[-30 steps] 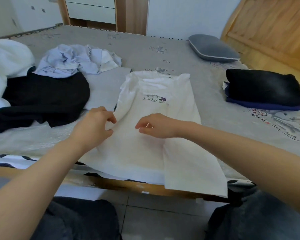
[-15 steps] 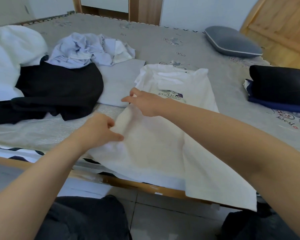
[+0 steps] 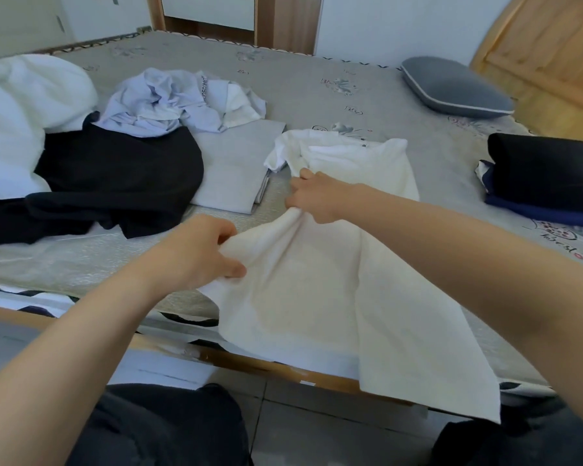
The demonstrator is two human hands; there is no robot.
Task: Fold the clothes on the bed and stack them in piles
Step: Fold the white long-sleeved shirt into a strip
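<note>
- Both hands pinch the left edge of the white T-shirt [image 3: 334,280]: your left hand [image 3: 202,253] grips it low down, your right hand [image 3: 312,200] bunches it higher up, nearer the collar.
- That shirt lies on the bed [image 3: 317,72], hem hanging over the near rail, just right of the folded grey garment [image 3: 236,173].
- Carry the edge across evenly, I'd judge, keeping it taut so the fold runs straight.
- Your right forearm crosses over the shirt; your left reaches in from below.
</note>
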